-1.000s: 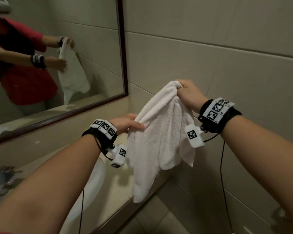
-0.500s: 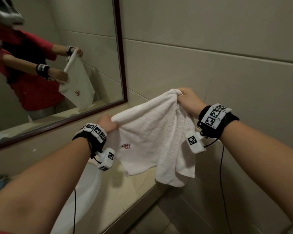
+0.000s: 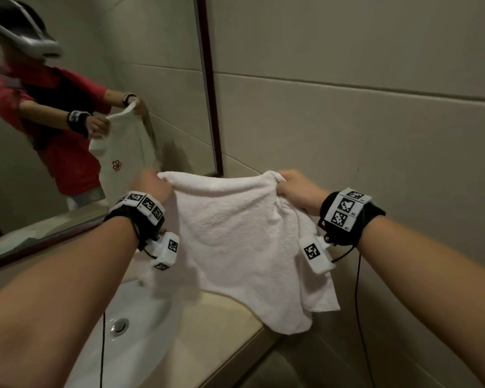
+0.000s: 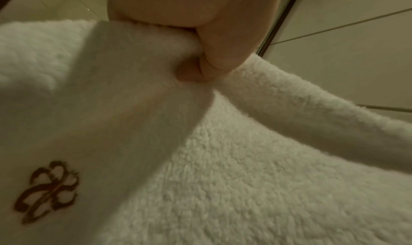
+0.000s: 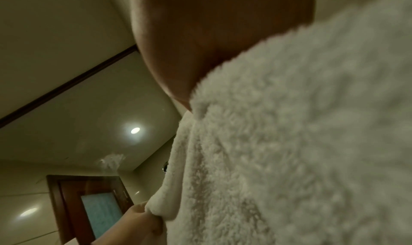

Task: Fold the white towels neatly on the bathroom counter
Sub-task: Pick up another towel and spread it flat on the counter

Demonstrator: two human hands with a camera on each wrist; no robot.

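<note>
Your left hand [image 3: 151, 186] and right hand [image 3: 297, 189] each pinch a top corner of the white terry towel [image 3: 235, 242], hanging above the beige stone bench [image 3: 213, 345] at 6 o'clock. Spread step; next, lay it flat.

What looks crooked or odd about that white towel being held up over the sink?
The white towel hangs unevenly. The left hand and right hand each pinch its top edge, but the right side is bunched and doubled over, so the bottom hem droops lower at the right, over the counter edge.
</note>
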